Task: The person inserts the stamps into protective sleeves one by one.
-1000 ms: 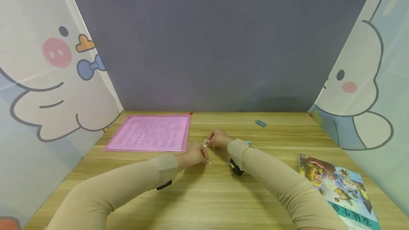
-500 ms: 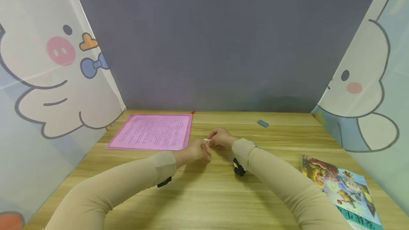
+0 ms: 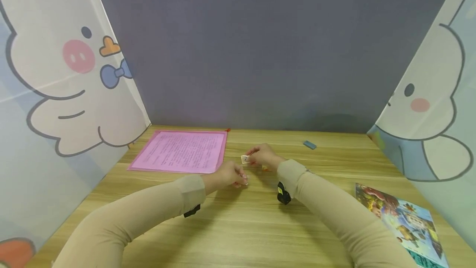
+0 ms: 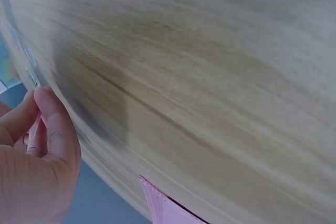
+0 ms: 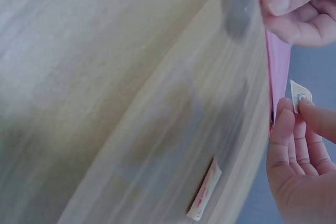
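My right hand (image 3: pixel 265 155) pinches a small square postage stamp (image 3: pixel 245 159) between thumb and fingers; the stamp has a pale border and a dark picture. The right wrist view shows this stamp (image 5: pixel 300 97) nearly edge-on, raised off the table. Nearer to the body and a little to the left, my left hand (image 3: pixel 229 174) has thumb and forefinger pressed together on a thin pale thing (image 3: pixel 246 184); its kind I cannot tell. Another stamp (image 5: pixel 205 190), with a toothed edge, lies on the wooden table below the right hand.
A pink zip folder (image 3: pixel 178 151) with a printed sheet lies at the back left. A blue-grey block (image 3: pixel 309 144) is at the back right, and a colourful book (image 3: pixel 405 222) at the front right. A faint clear plastic piece (image 5: pixel 191 95) lies near the loose stamp.
Half a second ago both hands met at the stamp; now they are apart. The left hand has drawn back towards the body, and the right hand keeps the stamp, its face now showing.
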Demonstrator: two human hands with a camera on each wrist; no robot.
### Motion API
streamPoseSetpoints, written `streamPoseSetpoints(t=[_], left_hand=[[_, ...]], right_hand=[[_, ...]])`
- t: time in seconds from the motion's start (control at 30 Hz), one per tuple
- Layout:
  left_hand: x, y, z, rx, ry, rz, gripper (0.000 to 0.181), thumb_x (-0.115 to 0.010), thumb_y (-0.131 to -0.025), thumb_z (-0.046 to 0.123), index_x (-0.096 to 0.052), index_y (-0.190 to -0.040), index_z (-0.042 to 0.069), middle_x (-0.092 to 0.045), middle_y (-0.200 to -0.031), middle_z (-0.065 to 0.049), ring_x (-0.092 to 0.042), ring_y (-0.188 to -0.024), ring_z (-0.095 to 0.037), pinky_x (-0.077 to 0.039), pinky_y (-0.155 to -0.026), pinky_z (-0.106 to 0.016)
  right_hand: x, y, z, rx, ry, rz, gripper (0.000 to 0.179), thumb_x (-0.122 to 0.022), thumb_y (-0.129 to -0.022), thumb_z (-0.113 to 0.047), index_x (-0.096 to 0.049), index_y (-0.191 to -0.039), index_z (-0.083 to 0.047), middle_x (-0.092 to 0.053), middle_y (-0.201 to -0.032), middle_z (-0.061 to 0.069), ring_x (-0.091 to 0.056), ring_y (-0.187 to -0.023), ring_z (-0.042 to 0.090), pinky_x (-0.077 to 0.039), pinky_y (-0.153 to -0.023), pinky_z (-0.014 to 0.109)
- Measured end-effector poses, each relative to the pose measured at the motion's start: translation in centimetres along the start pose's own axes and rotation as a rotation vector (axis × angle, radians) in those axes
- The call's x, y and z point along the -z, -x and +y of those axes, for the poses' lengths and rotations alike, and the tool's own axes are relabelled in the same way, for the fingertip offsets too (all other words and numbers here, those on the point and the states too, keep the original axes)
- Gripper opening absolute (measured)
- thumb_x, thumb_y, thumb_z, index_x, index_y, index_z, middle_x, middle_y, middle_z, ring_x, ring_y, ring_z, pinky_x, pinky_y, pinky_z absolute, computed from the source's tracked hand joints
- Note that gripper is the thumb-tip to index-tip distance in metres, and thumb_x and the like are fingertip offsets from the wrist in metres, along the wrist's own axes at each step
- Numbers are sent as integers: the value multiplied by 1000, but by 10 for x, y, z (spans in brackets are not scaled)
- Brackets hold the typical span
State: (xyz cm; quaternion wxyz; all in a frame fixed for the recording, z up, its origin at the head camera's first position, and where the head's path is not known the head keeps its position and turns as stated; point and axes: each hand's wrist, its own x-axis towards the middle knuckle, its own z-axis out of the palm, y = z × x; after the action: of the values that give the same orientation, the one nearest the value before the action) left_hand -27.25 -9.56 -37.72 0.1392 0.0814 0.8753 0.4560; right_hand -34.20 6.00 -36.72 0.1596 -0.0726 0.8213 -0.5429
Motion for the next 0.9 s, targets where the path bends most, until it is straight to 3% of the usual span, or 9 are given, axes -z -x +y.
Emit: streamPoseSetpoints(t=[0.1,0.33,0.57,0.77,0.9], left_hand=[[0,0,1,-13,17,-2,8,-73,-80,-4,-69,-87,-6,-72,-92,-13,-72,-76,-21,-62,-67,-25],[3,-2,11,8,9,49,6,-73,-82,0,-71,-88,-1,-73,-88,-9,-71,-76,-20,-62,-75,-29],[5,-3,15,14,38,77,8,-73,-83,1,-72,-90,-1,-73,-87,-10,-72,-77,-22,-62,-77,-32],[8,-2,17,21,58,154,8,-73,-85,5,-73,-91,1,-74,-87,-10,-72,-75,-23,-62,-76,-35],[12,-2,17,20,114,183,9,-73,-86,7,-73,-92,1,-74,-89,-10,-73,-79,-28,-62,-79,-38]], right_hand=[[2,2,-3,-1,-27,10,23,-67,-87,4,-65,-109,5,-66,-103,17,-69,-93,31,-58,-90,43],[12,6,-8,12,-85,65,28,-69,-83,7,-64,-111,7,-68,-100,17,-65,-73,15,-56,-94,48],[25,11,-12,23,-110,41,34,-68,-86,4,-61,-120,6,-67,-104,17,-67,-77,15,-56,-96,45],[29,17,-20,16,-121,22,32,-69,-88,-3,-62,-119,1,-69,-105,14,-69,-82,15,-49,-104,49],[31,20,-25,27,-121,23,31,-69,-88,-5,-62,-118,0,-68,-108,14,-70,-85,17,-53,-99,45]])
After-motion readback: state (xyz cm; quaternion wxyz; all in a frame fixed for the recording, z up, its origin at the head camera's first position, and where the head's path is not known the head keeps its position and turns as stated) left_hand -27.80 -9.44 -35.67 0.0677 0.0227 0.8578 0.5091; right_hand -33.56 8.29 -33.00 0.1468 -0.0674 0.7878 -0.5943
